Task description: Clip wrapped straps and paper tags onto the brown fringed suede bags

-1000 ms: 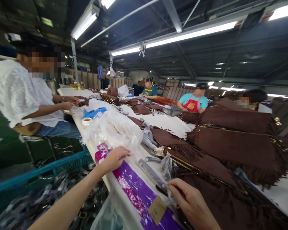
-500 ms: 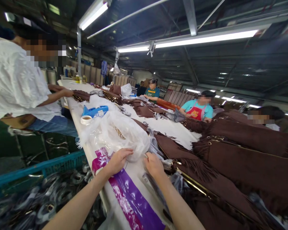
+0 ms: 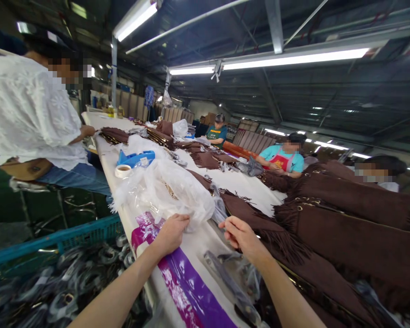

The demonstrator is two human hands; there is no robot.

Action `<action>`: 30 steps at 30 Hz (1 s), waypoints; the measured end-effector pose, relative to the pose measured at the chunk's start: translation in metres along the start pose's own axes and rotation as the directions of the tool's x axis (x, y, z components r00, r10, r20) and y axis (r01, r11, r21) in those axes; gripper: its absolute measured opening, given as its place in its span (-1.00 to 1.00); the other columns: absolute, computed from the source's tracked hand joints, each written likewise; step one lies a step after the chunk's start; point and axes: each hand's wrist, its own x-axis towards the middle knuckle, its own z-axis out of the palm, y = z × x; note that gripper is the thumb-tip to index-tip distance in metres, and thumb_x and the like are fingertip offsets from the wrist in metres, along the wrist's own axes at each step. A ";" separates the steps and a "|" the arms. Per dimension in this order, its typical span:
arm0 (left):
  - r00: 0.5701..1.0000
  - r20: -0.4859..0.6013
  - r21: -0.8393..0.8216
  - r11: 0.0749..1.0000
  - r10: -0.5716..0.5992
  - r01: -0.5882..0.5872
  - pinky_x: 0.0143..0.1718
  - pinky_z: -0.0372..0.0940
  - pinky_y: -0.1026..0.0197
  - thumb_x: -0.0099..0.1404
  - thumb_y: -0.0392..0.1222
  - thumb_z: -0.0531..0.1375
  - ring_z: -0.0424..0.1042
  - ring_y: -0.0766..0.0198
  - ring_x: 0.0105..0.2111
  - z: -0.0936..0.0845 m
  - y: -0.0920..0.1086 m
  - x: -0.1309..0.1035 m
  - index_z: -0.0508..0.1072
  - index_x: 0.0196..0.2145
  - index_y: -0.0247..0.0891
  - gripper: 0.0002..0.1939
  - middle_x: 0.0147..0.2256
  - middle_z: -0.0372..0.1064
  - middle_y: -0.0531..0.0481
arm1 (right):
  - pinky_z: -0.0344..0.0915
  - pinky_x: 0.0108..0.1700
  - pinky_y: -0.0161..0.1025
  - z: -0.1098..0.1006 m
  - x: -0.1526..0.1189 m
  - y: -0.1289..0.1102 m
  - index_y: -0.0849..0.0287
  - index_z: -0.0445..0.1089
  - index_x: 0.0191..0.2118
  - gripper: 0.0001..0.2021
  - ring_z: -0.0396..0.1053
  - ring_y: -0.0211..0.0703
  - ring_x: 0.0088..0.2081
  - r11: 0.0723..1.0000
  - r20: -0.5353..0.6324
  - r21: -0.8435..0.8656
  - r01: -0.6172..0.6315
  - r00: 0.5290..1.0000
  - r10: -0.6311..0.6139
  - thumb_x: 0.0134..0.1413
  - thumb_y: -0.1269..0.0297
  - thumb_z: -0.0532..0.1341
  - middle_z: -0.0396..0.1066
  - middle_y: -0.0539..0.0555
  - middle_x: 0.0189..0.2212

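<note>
The crumpled, translucent white plastic bag (image 3: 194,198) lies near the left edge of the long white-covered table (image 3: 256,184), with something gold showing through it. At its far left are a white roll of tape (image 3: 123,171) and a blue plastic tape dispenser (image 3: 135,158). The bag's left side reaches the table edge, so a tug that way could drag it over, towards the teal plastic crate (image 3: 89,233) below. The slick purple-and-magenta printed plastic sheet (image 3: 200,291), running under the left forearm, could slide or bunch if that arm drags across it.

The left hand (image 3: 172,233) has its fingers drawn together, the tips against the bag's near side; whether they grip the film cannot be told. Farther right, the right hand (image 3: 242,234) is apart from the bag, thumb and forefinger narrow; whether anything thin is between them is unclear. Beneath it lie grey plastic-wrapped pieces (image 3: 227,284), and beside it dark brown fringed bags (image 3: 358,232), whose loose fringe could snag if the hand sweeps right.
</note>
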 end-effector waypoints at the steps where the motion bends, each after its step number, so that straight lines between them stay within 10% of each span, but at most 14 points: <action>1: 1.000 -0.006 -0.007 1.000 0.006 -0.006 0.08 0.26 0.08 0.09 -0.56 -0.04 0.34 0.09 -0.01 0.000 0.000 0.000 0.50 -0.06 -0.33 -0.47 0.03 0.42 -0.13 | 0.04 -0.59 -0.36 -0.004 -0.005 -0.002 0.10 0.20 -0.33 -0.63 0.15 -0.27 -0.60 0.997 -0.037 0.072 -0.001 0.999 0.004 0.19 -0.11 -0.04 0.31 -0.03 -0.50; 11: 0.925 -0.333 -0.040 0.978 0.180 -0.205 -0.06 0.36 0.06 0.15 -0.48 -0.01 0.46 0.11 -0.13 -0.009 0.005 -0.013 0.53 -0.23 -0.28 -0.62 -0.17 0.51 -0.14 | -0.05 -0.68 -0.46 -0.031 -0.085 -0.037 0.15 0.24 -0.47 -0.56 0.06 -0.39 -0.70 0.946 -0.100 0.323 0.014 0.995 0.019 0.05 -0.17 0.21 0.26 -0.11 -0.69; 15: 0.893 -0.437 -0.301 0.919 0.106 -0.257 -0.13 0.33 0.18 0.25 -0.43 -0.01 0.45 0.21 -0.19 -0.027 0.078 -0.028 0.50 -0.29 -0.24 -0.70 -0.23 0.47 -0.09 | -0.08 -0.70 -0.46 -0.031 -0.121 -0.047 0.14 0.22 -0.47 -0.59 0.04 -0.39 -0.71 0.952 -0.129 0.307 0.012 0.991 0.029 0.08 -0.14 0.17 0.22 -0.13 -0.71; 21: 0.974 -0.221 -0.790 0.595 -0.052 -0.147 -0.24 0.29 0.24 0.32 -0.21 0.10 0.40 0.23 -0.25 -0.031 0.205 -0.054 0.47 -0.10 -0.22 -0.76 -0.20 0.43 -0.07 | 0.00 -0.66 -0.43 -0.019 -0.177 -0.052 0.11 0.18 -0.46 -0.74 0.11 -0.36 -0.68 0.979 -0.120 0.204 -0.008 0.992 0.033 0.15 0.07 0.10 0.19 -0.15 -0.66; 30: 0.993 0.031 -0.864 0.502 0.115 -0.031 -0.28 0.22 0.23 0.28 -0.05 0.18 0.32 0.23 -0.35 0.001 0.264 -0.089 0.56 -0.47 -0.21 -0.73 -0.44 0.33 -0.01 | 0.25 -0.22 -0.25 -0.009 -0.290 -0.032 0.11 0.34 -0.38 -0.94 0.34 -0.10 -0.30 0.999 -0.265 -0.039 0.004 0.964 -0.014 0.11 0.34 0.16 0.40 0.01 -0.39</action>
